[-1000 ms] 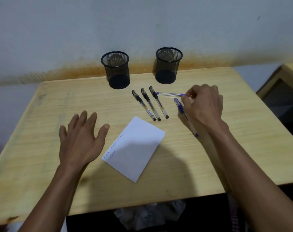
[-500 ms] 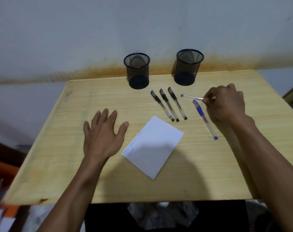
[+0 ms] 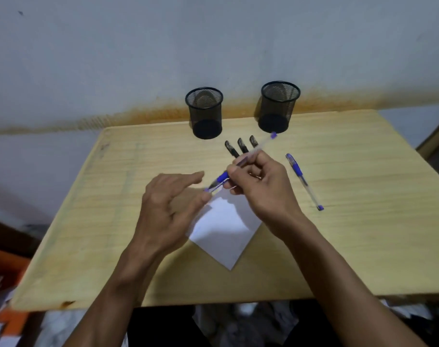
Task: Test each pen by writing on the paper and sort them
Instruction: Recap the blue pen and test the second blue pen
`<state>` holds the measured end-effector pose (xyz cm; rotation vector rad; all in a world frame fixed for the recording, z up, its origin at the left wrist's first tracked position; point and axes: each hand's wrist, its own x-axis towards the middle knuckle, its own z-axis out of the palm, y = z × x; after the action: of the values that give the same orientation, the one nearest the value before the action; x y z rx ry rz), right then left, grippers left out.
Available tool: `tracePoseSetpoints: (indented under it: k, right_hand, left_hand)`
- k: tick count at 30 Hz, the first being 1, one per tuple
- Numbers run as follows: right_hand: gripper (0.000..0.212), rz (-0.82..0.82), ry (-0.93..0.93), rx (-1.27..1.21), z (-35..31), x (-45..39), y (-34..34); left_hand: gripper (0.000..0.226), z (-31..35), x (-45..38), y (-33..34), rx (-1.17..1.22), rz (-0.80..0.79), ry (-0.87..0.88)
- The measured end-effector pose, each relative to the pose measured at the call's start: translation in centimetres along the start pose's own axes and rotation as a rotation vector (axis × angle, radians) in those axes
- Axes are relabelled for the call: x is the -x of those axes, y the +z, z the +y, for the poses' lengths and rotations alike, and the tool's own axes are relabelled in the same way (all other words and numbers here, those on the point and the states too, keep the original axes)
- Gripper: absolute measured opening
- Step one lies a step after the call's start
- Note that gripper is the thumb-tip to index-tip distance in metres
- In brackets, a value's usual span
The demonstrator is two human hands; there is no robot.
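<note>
My right hand (image 3: 261,186) grips a clear blue pen (image 3: 259,146) in the air over the table, its tip pointing down to the left. My left hand (image 3: 168,209) is at the pen's blue capped tip, thumb and fingers closing round the cap. Under both hands lies the white paper (image 3: 223,234), partly covered. Three black-capped pens (image 3: 239,147) lie side by side behind my right hand, their lower ends hidden. A second blue pen (image 3: 303,181) lies on the table to the right.
Two black mesh pen cups stand at the back of the wooden table (image 3: 363,234), the left cup (image 3: 204,112) and the right cup (image 3: 278,107), against the wall. Dark furniture (image 3: 436,146) shows at the right edge.
My right hand lifted the clear blue pen off the table and brought it over the paper. My left hand rose from the table and met the pen's capped tip.
</note>
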<state>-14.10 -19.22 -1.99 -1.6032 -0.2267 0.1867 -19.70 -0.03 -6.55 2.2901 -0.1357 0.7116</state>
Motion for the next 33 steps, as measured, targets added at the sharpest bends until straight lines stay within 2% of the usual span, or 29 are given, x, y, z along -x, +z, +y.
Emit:
tracePoseSetpoints:
  k: [7, 13, 14, 17, 19, 22, 25, 27, 33]
  right_hand:
    - [0.010, -0.015, -0.005, -0.057, -0.8, 0.6, 1.3]
    - [0.013, -0.080, -0.066, -0.002, -0.6, -0.3, 0.0]
    - [0.011, -0.022, -0.080, -0.040, -0.6, -0.7, -1.1]
    - [0.011, 0.217, -0.136, -0.199, -2.0, -2.4, -6.1]
    - [0.011, 0.249, -0.138, -0.226, -2.5, -2.7, -7.9]
    - [0.010, 0.132, -0.087, -0.197, -1.2, -1.9, -5.5]
    - [0.020, 0.118, -0.040, -0.104, 0.6, 0.0, -2.8]
    - [0.022, 0.128, -0.015, -0.057, 1.4, 0.8, -2.3]
    - [0.009, -0.001, 0.059, -0.022, 2.0, 1.7, -2.1]
  left_hand:
    - [0.023, 0.9, -0.7, -0.7, -0.017, 0.046, 0.056]
    - [0.016, 0.9, -0.9, -0.9, -0.183, 0.058, 0.201]
    - [0.014, 0.6, -0.7, -1.4, -0.174, 0.081, 0.168]
    - [0.023, -1.4, 0.0, -5.3, -0.058, 0.124, -0.234]
    - [0.021, -3.0, 0.2, -7.3, -0.108, 0.057, -0.350]
    - [0.004, -3.9, -0.1, -6.4, -0.145, 0.034, -0.363]
    - [0.021, -4.2, -0.5, -4.0, -0.176, 0.006, -0.332]
    - [0.020, -5.0, -1.0, -3.0, -0.198, 0.008, -0.361]
    - [0.020, -7.2, -2.3, -1.7, -0.259, 0.002, -0.463]
